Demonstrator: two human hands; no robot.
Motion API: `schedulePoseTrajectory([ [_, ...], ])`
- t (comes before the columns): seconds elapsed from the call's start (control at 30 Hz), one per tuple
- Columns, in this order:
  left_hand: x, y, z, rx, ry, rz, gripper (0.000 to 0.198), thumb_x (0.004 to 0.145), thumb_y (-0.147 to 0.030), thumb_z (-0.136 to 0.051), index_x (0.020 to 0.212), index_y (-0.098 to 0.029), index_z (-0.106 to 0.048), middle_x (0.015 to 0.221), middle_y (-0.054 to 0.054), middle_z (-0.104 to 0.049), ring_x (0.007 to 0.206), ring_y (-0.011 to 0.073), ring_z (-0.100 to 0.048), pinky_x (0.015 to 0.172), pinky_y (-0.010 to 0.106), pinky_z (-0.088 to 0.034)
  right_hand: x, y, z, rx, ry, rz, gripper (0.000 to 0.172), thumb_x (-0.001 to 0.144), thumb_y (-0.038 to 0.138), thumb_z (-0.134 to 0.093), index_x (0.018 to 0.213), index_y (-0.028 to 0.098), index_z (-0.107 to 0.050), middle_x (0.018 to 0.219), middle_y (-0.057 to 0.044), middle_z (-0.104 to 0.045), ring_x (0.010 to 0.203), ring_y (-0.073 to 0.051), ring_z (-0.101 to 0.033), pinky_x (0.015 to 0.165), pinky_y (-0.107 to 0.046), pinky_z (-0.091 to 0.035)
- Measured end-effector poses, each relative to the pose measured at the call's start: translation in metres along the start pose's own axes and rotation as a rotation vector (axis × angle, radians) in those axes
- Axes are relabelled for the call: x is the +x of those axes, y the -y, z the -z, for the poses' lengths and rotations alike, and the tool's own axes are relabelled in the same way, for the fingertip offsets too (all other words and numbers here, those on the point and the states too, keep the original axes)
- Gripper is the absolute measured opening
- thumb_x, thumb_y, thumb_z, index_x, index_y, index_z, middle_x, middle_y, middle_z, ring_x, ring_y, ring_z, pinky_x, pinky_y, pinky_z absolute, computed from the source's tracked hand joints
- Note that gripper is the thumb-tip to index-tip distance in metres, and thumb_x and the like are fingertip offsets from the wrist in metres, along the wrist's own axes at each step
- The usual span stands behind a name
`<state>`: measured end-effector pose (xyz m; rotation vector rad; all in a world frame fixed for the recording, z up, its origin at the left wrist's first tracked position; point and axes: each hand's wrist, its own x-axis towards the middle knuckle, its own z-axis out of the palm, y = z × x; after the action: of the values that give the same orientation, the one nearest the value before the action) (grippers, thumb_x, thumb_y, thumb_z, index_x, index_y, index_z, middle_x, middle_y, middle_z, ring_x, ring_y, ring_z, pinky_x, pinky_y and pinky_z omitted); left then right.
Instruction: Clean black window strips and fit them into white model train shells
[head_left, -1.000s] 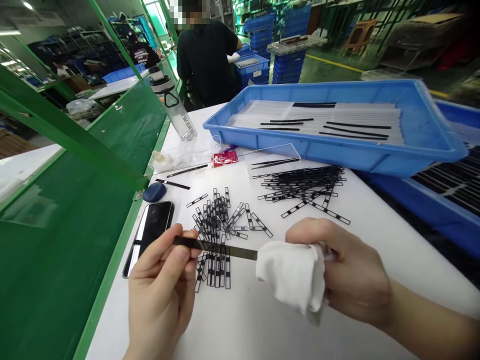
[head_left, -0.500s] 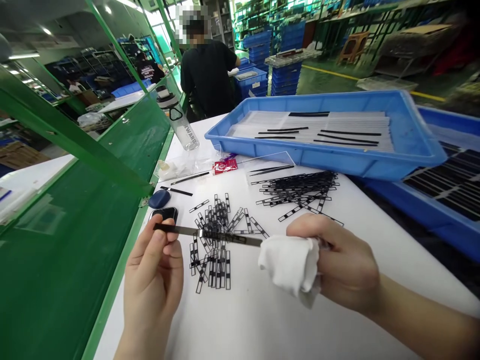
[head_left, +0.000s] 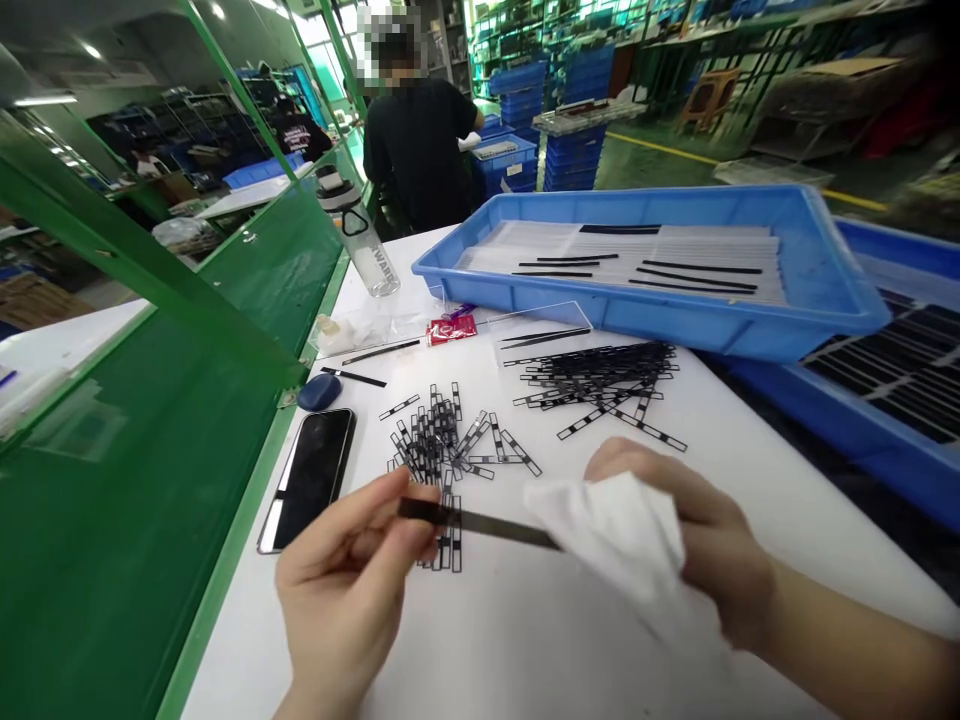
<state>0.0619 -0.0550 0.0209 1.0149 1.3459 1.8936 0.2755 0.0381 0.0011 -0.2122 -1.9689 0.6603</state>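
And here's the picture from the bench: two bare hands in shot! The left hand [head_left: 349,590] comes in first, slim fingers [head_left: 375,510], smooth skin, and its left wrist [head_left: 311,700] running off the bottom edge. Then the right hand [head_left: 712,545], just as bare, rounded knuckles, with a bare, smooth right forearm [head_left: 855,655] stretching out to the frame's corner!

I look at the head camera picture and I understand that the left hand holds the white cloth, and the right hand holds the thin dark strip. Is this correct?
Not quite: the hands are swapped. The head view shows the right hand holding the white cloth and the left hand holding the thin dark strip.
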Motion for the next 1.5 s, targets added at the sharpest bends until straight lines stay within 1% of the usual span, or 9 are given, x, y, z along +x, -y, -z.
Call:
schedulePoseTrajectory([
  [0.1, -0.013, -0.002, -0.013, -0.054, 0.072, 0.146, 0.032, 0.074, -0.019, -0.092, 0.103, -0.031, -0.086, 0.075, 0.003, -0.081, 0.050, 0.0120, -0.070, 0.050, 0.014, -0.060, 0.001, 0.002, -0.007, 0.001, 0.061, 0.114, 0.033, 0.108, 0.029, -0.037, 0.078, 0.020, -0.046, 0.073, -0.004, -0.051, 0.063, -0.017, -0.044, 0.056, -0.032, -0.039],
  [0.2, -0.019, -0.004, -0.019, -0.078, 0.114, 0.318, 0.030, 0.073, -0.021, -0.093, 0.100, -0.031, -0.086, 0.071, 0.003, -0.080, 0.053, 0.0132, -0.071, 0.053, 0.014, -0.060, 0.003, 0.005, -0.013, 0.012, 0.152, 0.097, 0.037, 0.108, 0.033, -0.037, 0.079, 0.018, -0.055, 0.074, -0.007, -0.056, 0.065, -0.018, -0.046, 0.060, -0.033, -0.042],
  [0.33, -0.019, -0.003, -0.016, -0.017, 0.218, 0.372, 0.034, 0.076, -0.014, -0.089, 0.102, -0.036, -0.086, 0.071, 0.002, -0.080, 0.059, 0.0152, -0.075, 0.056, 0.013, -0.060, 0.003, 0.007, -0.016, -0.008, 0.192, 0.037, 0.029, 0.099, 0.035, -0.056, 0.078, 0.016, -0.059, 0.075, -0.006, -0.055, 0.067, -0.018, -0.044, 0.060, -0.033, -0.039],
  [0.53, -0.019, -0.002, -0.019, -0.013, 0.063, 0.378, 0.032, 0.069, -0.016, -0.092, 0.096, -0.032, -0.087, 0.060, -0.001, -0.076, 0.054, 0.0162, -0.073, 0.053, 0.015, -0.059, 0.007, 0.007, -0.013, -0.040, 0.146, 0.027, 0.008, 0.084, 0.011, -0.059, 0.077, 0.017, -0.058, 0.078, -0.005, -0.058, 0.068, -0.016, -0.042, 0.059, -0.030, -0.040],
  [0.73, -0.014, -0.003, -0.013, 0.085, 0.183, 0.389, 0.036, 0.074, -0.014, -0.089, 0.102, -0.036, -0.086, 0.074, 0.002, -0.082, 0.062, 0.0182, -0.078, 0.059, 0.015, -0.062, 0.007, 0.006, -0.009, -0.044, 0.179, 0.009, 0.012, 0.078, 0.005, -0.058, 0.074, 0.016, -0.060, 0.079, -0.005, -0.061, 0.069, -0.016, -0.044, 0.059, -0.030, -0.041],
  [0.93, -0.023, -0.010, -0.030, 0.038, -0.089, 0.477, 0.033, 0.060, -0.034, -0.099, 0.091, -0.029, -0.087, 0.072, 0.002, -0.081, 0.056, 0.0182, -0.074, 0.053, 0.018, -0.061, 0.002, 0.003, -0.008, -0.035, 0.201, -0.010, 0.014, 0.080, 0.004, -0.057, 0.073, 0.015, -0.060, 0.081, -0.006, -0.061, 0.072, -0.016, -0.044, 0.061, -0.031, -0.041],
  [1.27, -0.023, -0.009, -0.034, -0.055, -0.045, 0.476, 0.025, 0.064, -0.027, -0.097, 0.087, -0.027, -0.086, 0.066, 0.001, -0.079, 0.050, 0.0115, -0.069, 0.053, 0.013, -0.058, 0.004, 0.004, -0.009, 0.011, 0.224, -0.090, 0.012, 0.088, 0.007, -0.056, 0.081, 0.015, -0.063, 0.076, -0.006, -0.057, 0.068, -0.017, -0.049, 0.058, -0.030, -0.038],
  [1.37, -0.023, -0.009, -0.036, -0.059, -0.010, 0.499, 0.026, 0.065, -0.023, -0.095, 0.089, -0.025, -0.086, 0.063, 0.001, -0.077, 0.048, 0.0104, -0.067, 0.051, 0.012, -0.057, 0.007, 0.006, -0.013, 0.133, 0.174, -0.206, 0.011, 0.090, 0.009, -0.058, 0.082, 0.016, -0.062, 0.076, -0.003, -0.053, 0.066, -0.014, -0.050, 0.056, -0.025, -0.039],
  [1.5, -0.024, -0.012, -0.038, -0.054, -0.062, 0.501, 0.035, 0.066, -0.021, -0.094, 0.099, -0.026, -0.085, 0.069, 0.001, -0.078, 0.045, 0.0099, -0.062, 0.046, 0.015, -0.056, 0.010, 0.007, -0.013, 0.164, 0.058, -0.199, 0.011, 0.087, 0.006, -0.059, 0.083, 0.017, -0.059, 0.077, -0.001, -0.052, 0.067, -0.012, -0.052, 0.057, -0.021, -0.043],
])
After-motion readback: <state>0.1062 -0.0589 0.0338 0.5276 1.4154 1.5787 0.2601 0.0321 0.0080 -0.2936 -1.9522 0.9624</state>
